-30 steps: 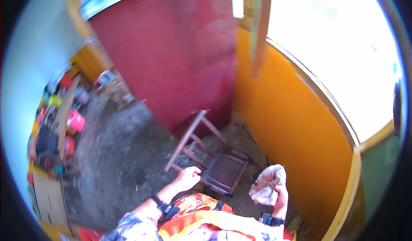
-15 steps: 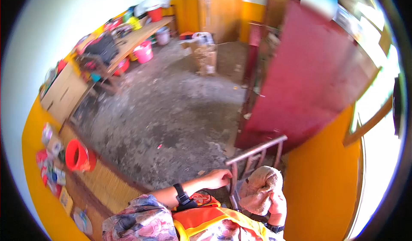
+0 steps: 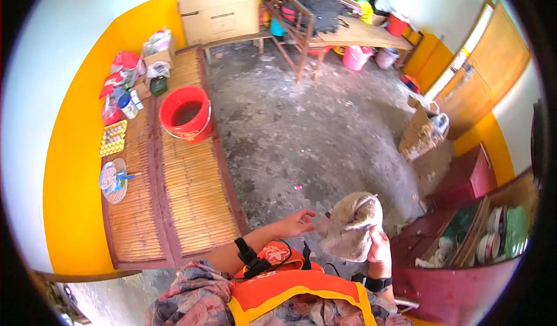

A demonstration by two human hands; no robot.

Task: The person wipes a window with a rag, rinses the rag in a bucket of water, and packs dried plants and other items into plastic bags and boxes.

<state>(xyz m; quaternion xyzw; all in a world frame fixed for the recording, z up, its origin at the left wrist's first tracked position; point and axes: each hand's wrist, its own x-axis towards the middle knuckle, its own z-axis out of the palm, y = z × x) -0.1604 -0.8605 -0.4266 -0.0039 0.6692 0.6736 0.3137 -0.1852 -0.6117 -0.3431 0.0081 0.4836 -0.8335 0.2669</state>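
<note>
My right hand point(image 3: 379, 246) grips a crumpled beige-grey cloth point(image 3: 351, 227) by its right side, holding it up in front of my body. Just left of the cloth is my left hand point(image 3: 297, 223), its fingers loosely stretched out with nothing in them. Whether the fingertips touch the cloth's edge is hard to make out. A red bucket point(image 3: 198, 133) with a wire handle and dark liquid inside stands on the bamboo-slat bed point(image 3: 200, 213) to my left.
Bags, bottles and an egg tray point(image 3: 114, 138) line the wall side of the bed. A carton point(image 3: 220, 17) and a wooden bench point(image 3: 360, 36) stand at the back. On the right are a paper bag point(image 3: 422, 131) and a dark red cabinet point(image 3: 458, 291) holding dishes.
My view has swung left, from the red panel and metal rail toward the bed and bucket. The cloth stays in my right hand; my left hand has come away from beside the rail.
</note>
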